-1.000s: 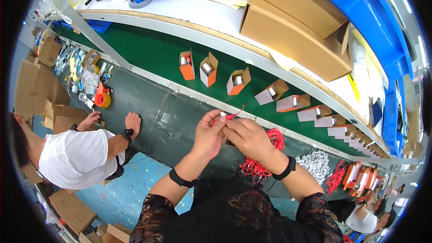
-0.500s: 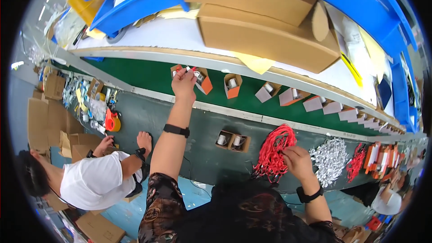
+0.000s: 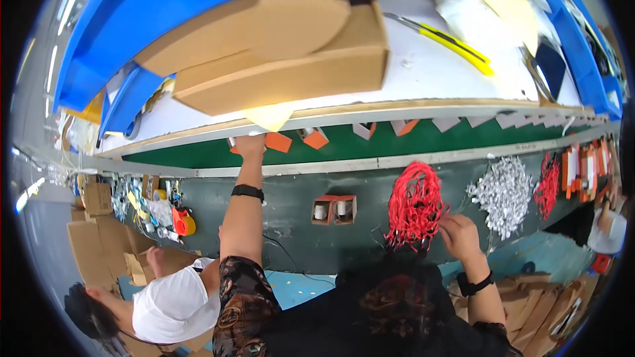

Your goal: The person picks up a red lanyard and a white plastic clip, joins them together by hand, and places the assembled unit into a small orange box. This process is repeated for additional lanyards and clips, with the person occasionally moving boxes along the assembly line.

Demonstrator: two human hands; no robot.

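Left hand point(image 3: 251, 146) is among boxes point(image 3: 278, 141), right hand point(image 3: 462, 237) at cords point(image 3: 415, 199) seemingly heaped for easy reach; I can't tell either grip.

Black top point(image 3: 370, 317) fills six o'clock, dim reddish print point(image 3: 400, 299) at five, brown-patterned dark sleeve point(image 3: 246, 301) at seven, and black wristbands: left band point(image 3: 247, 192) at eight, right band point(image 3: 475, 284) at four
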